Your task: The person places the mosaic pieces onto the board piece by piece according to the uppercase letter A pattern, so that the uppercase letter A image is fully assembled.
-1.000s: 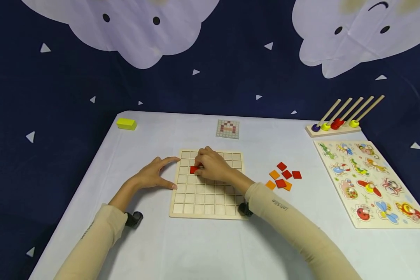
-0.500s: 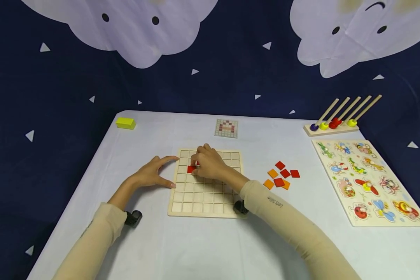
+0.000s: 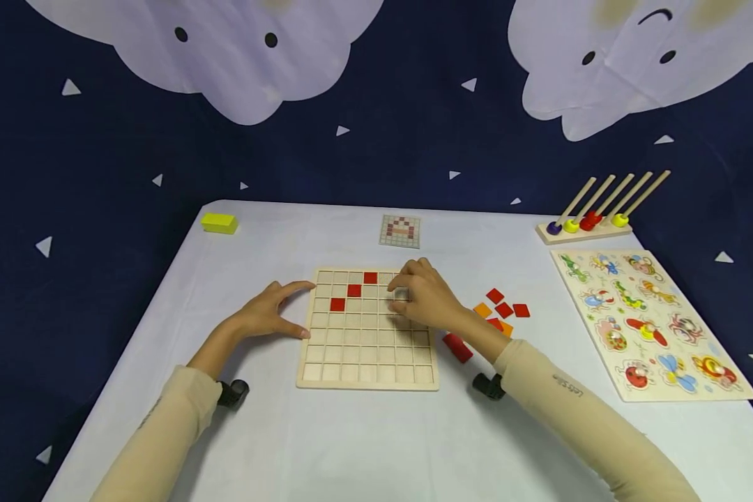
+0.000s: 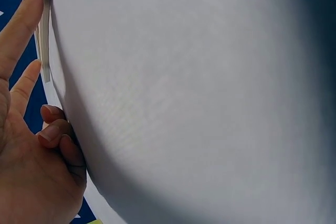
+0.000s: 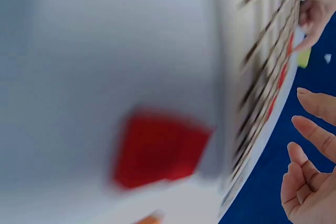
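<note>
A wooden grid board [image 3: 369, 355] lies flat in the middle of the table. Three red square tiles sit in its cells in a diagonal, the lowest tile [image 3: 337, 305] at left and the top tile [image 3: 370, 278] in the upper row. My left hand [image 3: 265, 312] touches the board's left edge with thumb and index finger spread; its other fingers are curled in the left wrist view. Over the board's upper right part hovers my right hand [image 3: 431, 296], fingers apart and nothing between them, as the right wrist view [image 5: 317, 150] also shows.
Red tiles [image 3: 457, 346] lie just right of the board, with loose red and orange tiles [image 3: 482, 309] behind them. Farther back are a pattern card [image 3: 400, 231], a yellow block [image 3: 219, 223] and a peg stand [image 3: 585, 234]. An insect puzzle [image 3: 652, 328] lies at right.
My right hand has let go of a red tile and moved right, uncovering three red tiles on the board and red tiles beside it. My left hand stays at the board's edge.
</note>
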`<state>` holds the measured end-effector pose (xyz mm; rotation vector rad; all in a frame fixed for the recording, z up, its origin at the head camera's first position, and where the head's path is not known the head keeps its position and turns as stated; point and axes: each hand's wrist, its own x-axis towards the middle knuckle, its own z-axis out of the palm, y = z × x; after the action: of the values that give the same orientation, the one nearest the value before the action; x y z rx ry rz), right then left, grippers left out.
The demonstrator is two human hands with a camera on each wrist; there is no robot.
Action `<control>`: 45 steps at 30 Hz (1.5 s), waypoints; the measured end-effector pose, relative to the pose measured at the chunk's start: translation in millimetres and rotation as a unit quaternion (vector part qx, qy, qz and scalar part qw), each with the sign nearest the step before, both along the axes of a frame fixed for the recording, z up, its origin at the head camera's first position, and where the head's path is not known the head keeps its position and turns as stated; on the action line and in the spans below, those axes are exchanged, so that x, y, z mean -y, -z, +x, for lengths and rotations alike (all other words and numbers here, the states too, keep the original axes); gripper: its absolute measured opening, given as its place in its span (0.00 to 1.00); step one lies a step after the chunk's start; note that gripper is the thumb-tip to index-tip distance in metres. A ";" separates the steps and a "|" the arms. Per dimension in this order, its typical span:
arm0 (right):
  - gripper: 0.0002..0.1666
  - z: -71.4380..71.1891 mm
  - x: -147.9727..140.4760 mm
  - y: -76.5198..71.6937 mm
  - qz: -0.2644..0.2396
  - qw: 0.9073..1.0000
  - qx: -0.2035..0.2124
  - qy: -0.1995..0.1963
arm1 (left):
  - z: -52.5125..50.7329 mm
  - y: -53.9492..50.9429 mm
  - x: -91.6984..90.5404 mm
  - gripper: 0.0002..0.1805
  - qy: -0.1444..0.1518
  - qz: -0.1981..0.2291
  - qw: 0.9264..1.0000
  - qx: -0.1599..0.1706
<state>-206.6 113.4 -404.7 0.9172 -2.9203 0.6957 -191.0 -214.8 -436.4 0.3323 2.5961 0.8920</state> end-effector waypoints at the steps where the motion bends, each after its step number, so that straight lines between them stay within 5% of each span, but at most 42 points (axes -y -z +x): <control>1: 0.16 0.5 -8.2 1.4 -0.003 1.000 0.001 0.004 | 0.0 -0.4 0.4 0.54 0.001 0.001 1.000 0.000; 9: 0.13 17.9 -58.5 5.5 0.012 0.999 0.005 0.035 | -1.2 1.2 1.9 0.54 0.005 0.006 1.000 -0.002; 21: 0.22 48.6 -87.3 22.9 0.058 0.995 -0.014 0.080 | -0.5 3.6 3.3 0.55 0.006 0.008 1.000 -0.002; 45: 0.12 48.7 -83.8 29.8 0.006 0.996 -0.035 0.082 | -1.1 2.7 1.4 0.55 0.005 0.005 1.000 0.000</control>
<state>-158.0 197.2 -434.5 0.6773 -2.8978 0.6231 -192.1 -216.1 -439.2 0.3471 2.5874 0.9032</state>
